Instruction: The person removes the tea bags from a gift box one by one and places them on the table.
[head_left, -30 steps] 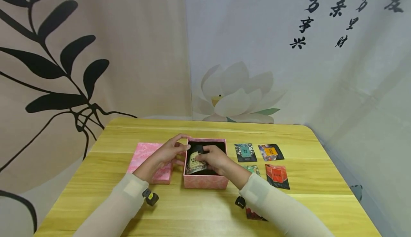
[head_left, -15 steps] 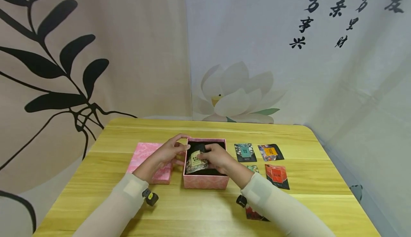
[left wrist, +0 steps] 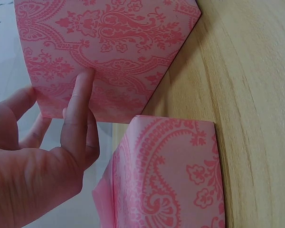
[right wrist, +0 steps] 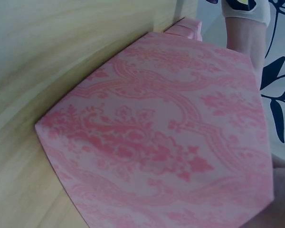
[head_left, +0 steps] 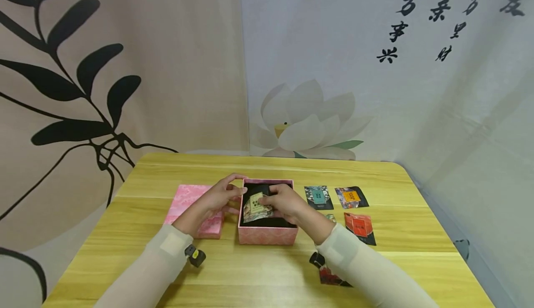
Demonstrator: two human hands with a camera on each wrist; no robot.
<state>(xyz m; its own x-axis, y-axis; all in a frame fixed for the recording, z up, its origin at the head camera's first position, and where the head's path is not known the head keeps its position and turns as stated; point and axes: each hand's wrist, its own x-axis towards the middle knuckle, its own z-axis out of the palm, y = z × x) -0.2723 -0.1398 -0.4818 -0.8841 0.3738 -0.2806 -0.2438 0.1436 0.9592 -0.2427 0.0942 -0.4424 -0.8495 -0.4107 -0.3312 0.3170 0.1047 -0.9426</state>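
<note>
A pink patterned box (head_left: 268, 236) with a black lining stands open at mid-table. My left hand (head_left: 219, 198) holds its left wall, thumb over the rim and fingers against the outside. In the left wrist view, one fingertip of that hand (left wrist: 38, 164) touches the patterned side (left wrist: 118, 42). Inside the box, my right hand (head_left: 287, 204) pinches a dark sachet (head_left: 254, 210) with a cream label, thumb on its front. From the right wrist, the box wall (right wrist: 147, 128) fills most of the view and hides the sachet; only a shaded part of the hand (right wrist: 282, 204) shows.
A matching pink lid (head_left: 185, 204) lies left of the box, under my left forearm. To the right lie a teal-labelled sachet (head_left: 319, 198), an orange-labelled one (head_left: 352, 198) and a red one (head_left: 360, 228). My right sleeve partly covers a dark red sachet (head_left: 331, 278).
My right hand has shifted slightly right and away from me, and the sachet has moved a little with it inside the box. The left hand keeps its place at the wall.
</note>
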